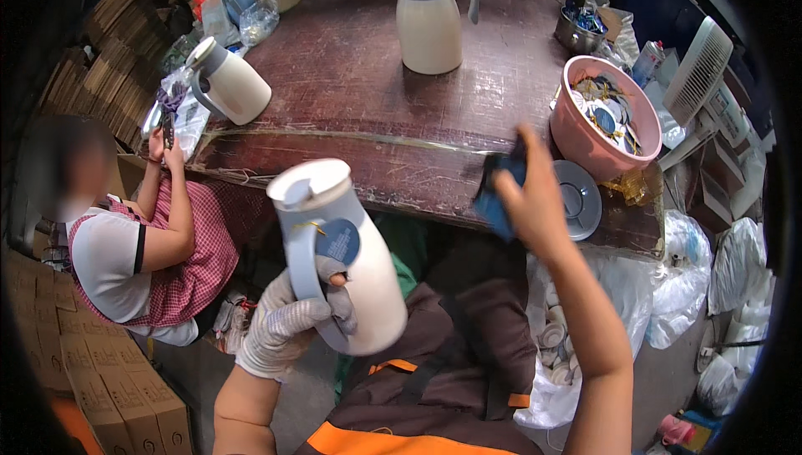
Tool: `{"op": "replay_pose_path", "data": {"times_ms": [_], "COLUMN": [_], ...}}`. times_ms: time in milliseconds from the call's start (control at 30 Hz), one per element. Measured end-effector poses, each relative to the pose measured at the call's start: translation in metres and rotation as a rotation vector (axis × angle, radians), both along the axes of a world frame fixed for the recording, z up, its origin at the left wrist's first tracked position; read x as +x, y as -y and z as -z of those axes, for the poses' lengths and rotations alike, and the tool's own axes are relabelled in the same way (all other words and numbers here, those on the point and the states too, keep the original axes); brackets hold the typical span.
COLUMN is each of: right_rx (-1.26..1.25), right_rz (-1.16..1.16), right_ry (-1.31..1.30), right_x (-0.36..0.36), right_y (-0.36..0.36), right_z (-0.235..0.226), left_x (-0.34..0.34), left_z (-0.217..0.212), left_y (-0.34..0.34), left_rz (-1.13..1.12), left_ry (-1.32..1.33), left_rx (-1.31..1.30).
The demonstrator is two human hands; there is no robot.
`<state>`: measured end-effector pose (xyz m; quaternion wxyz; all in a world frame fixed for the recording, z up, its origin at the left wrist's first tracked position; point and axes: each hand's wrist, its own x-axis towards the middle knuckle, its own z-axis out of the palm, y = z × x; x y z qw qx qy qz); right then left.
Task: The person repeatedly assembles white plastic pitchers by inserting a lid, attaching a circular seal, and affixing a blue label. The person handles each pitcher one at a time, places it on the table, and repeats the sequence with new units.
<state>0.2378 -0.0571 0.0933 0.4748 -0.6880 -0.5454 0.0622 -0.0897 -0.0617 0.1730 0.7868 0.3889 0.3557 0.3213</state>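
My left hand [282,323], in a light knitted glove, is closed around the grey handle of a cream vacuum jug [374,292]. The jug is tilted and held up in front of my lap. A round blue tag [337,243] hangs by a gold string near its grey-and-white top. Bare and smeared by motion, my right hand [539,204] grips a dark blue and black object [501,200] above the table's front edge. Blur hides what kind of thing that is. Just right of this hand, a grey round lid [578,200] lies on the table.
On the dark red table [334,71] stand a second jug [430,25] at the back and a third jug [238,87] at left. A pink tub [568,125] of tags sits at right beside a fan [702,71]. Another person [150,246] sits at left.
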Motion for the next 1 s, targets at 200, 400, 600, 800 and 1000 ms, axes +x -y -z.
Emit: {"op": "replay_pose_path", "data": {"times_ms": [200,400,600,800,1000], "right_rx": [0.063,-0.157,-0.257,-0.19,-0.106], "right_rz": [-0.012,-0.123,-0.16,-0.145,-0.069], "right_ry": [0.21,0.052,-0.069,0.048,0.116], "right_x": [-0.008,-0.035,-0.04,-0.056,-0.053], "right_y": [0.005,0.066,0.111,0.115,0.104], "right_z": [0.011,0.08,0.138,0.167,0.178], "left_x": [-0.001,-0.008,-0.035,0.002,0.144], "left_z": [-0.021,0.015,0.055,0.076,0.046], "left_y": [-0.072,-0.21,-0.332,-0.325,-0.328], "left_rz": [-0.032,-0.135,-0.485,-0.941,-0.353], "left_ry": [-0.173,-0.537,-0.805,-0.947,-1.036], "left_rx": [0.419,0.66,0.77,0.979,1.521]}}
